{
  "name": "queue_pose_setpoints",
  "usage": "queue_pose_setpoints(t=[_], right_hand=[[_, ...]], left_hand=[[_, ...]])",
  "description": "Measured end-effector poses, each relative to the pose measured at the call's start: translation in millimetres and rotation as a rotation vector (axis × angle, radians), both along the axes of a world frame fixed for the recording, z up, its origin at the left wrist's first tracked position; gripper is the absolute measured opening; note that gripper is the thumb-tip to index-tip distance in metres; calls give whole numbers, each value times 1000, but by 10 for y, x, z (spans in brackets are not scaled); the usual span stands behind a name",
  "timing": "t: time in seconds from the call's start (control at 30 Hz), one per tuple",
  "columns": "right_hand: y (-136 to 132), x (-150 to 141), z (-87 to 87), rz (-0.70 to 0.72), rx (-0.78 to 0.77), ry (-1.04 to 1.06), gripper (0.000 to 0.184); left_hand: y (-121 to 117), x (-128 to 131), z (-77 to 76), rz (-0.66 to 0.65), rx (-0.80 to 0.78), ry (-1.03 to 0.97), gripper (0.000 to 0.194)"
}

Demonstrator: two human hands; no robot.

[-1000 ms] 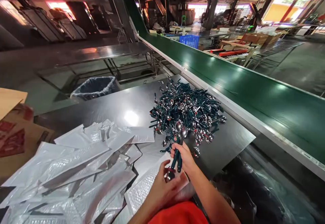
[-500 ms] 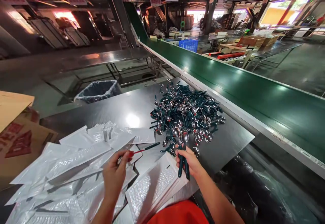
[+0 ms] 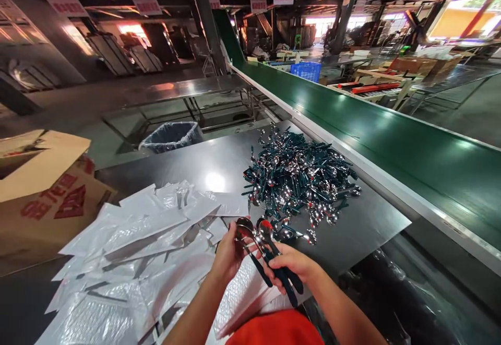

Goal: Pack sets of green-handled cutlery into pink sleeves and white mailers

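Observation:
My right hand (image 3: 294,266) is closed round the dark green handles of a few spoons (image 3: 261,236), their shiny bowls pointing up and left. My left hand (image 3: 229,253) pinches the bowl end of one of those spoons, just left of the right hand. Both hands hover over white bubble mailers (image 3: 136,240) spread across the metal table (image 3: 188,165). A big pile of green-handled spoons (image 3: 299,178) lies on the table just beyond the hands.
A green conveyor belt (image 3: 376,141) runs along the table's right side. An open cardboard box (image 3: 43,188) stands at the left. A bin lined with a bag (image 3: 170,136) sits behind the table, and a blue crate (image 3: 307,71) stands far back.
My left hand came off the mailers and moved right to meet the spoons. My right hand drew the spoons back from the pile toward me. The view shifted a little to the left.

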State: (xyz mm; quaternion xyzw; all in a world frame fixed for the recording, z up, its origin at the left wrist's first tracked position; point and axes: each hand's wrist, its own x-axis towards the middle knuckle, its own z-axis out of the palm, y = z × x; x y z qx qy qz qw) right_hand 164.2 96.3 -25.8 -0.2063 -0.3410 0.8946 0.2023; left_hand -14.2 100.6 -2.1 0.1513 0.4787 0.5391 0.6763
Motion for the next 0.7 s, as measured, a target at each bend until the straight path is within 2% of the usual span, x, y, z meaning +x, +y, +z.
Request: queue_pose_setpoints(t=[0.13, 0.27, 0.37, 0.57, 0.63, 0.7], right_hand=[[-21, -25, -72, 7, -53, 50, 37], [-52, -130, -132, 50, -88, 119, 39], [-93, -217, -146, 67, -98, 100, 40], [-200, -297, -111, -22, -24, -166, 35], [-211, -291, -104, -107, 39, -287, 36], [-199, -269, -93, -224, 167, -507, 30]], left_hand=[[-31, 66, -58, 50, 78, -21, 60], [-42, 142, -78, 92, 190, -58, 52], [-11, 147, -73, 130, 164, -56, 49], [36, -5, -162, 322, 190, 159, 48], [33, -75, -198, 356, 179, 205, 49], [28, -129, -216, 377, 154, 214, 49]])
